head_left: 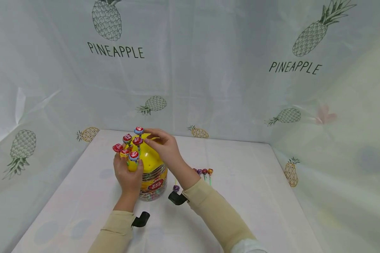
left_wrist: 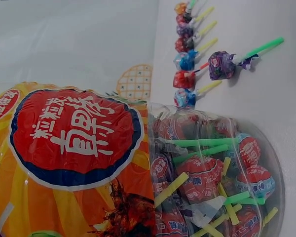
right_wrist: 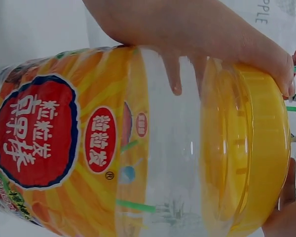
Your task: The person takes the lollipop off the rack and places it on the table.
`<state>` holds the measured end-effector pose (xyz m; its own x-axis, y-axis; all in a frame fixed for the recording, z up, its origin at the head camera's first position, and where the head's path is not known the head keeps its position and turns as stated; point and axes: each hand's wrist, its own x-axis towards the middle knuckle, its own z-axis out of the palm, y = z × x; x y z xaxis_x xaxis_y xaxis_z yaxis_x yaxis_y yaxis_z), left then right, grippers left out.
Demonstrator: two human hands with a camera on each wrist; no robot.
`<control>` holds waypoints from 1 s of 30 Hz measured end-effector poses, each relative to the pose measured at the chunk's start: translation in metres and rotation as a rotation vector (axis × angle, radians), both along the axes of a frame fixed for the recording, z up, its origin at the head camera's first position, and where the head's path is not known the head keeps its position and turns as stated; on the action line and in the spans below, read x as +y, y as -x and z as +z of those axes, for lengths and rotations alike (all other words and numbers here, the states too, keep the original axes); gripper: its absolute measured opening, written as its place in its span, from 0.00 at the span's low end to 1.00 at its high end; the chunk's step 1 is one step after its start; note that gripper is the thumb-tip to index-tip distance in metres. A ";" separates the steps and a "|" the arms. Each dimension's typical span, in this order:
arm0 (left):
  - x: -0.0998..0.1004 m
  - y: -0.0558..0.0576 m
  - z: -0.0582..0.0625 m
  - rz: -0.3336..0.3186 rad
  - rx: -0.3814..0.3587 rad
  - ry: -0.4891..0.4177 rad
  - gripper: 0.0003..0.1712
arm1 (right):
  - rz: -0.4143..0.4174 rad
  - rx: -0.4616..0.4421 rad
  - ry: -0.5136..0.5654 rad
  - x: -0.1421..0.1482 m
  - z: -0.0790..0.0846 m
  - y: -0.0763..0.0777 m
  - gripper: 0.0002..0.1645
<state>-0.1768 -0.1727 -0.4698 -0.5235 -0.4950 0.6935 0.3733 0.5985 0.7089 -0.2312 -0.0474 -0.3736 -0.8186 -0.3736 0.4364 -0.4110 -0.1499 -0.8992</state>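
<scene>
A clear jar (head_left: 153, 182) with a yellow domed lid (head_left: 150, 160) stands on the table, and wrapped lollipops (left_wrist: 202, 175) fill its lower part. Several lollipops (head_left: 134, 156) rise above the lid, heads up. My left hand (head_left: 128, 177) grips the lid's near left side, thumb beside a blue-and-red lollipop head. Reaching over from the right, my right hand (head_left: 166, 147) has thumb and index finger at the rearmost lollipop (head_left: 139, 130), pinching it just under the head. In the right wrist view the right hand (right_wrist: 202, 29) lies along the jar, its fingertip at the lid's top edge (right_wrist: 266, 148).
To the right of the jar lies a row of several lollipops (left_wrist: 185, 61), partly behind my right forearm in the head view. One purple lollipop (left_wrist: 222, 65) lies apart from that row. Pineapple-printed sheeting (head_left: 215, 88) surrounds the white table (head_left: 240, 182).
</scene>
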 end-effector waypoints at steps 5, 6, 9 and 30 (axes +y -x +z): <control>0.000 -0.001 0.001 0.005 -0.018 0.000 0.40 | 0.002 -0.023 -0.001 -0.007 0.004 0.003 0.17; 0.000 -0.001 0.001 0.005 -0.017 -0.003 0.40 | 0.000 -0.027 -0.002 -0.008 0.004 0.003 0.17; 0.001 -0.001 0.000 0.004 -0.008 -0.006 0.39 | -0.005 -0.026 -0.001 -0.012 0.006 0.005 0.17; 0.001 0.001 -0.001 0.010 0.034 -0.001 0.39 | -0.006 -0.015 0.089 0.015 0.011 -0.004 0.17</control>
<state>-0.1780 -0.1718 -0.4704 -0.4944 -0.5008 0.7105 0.3908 0.6020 0.6963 -0.2272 -0.0326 -0.3628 -0.8274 -0.3294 0.4548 -0.3983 -0.2269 -0.8888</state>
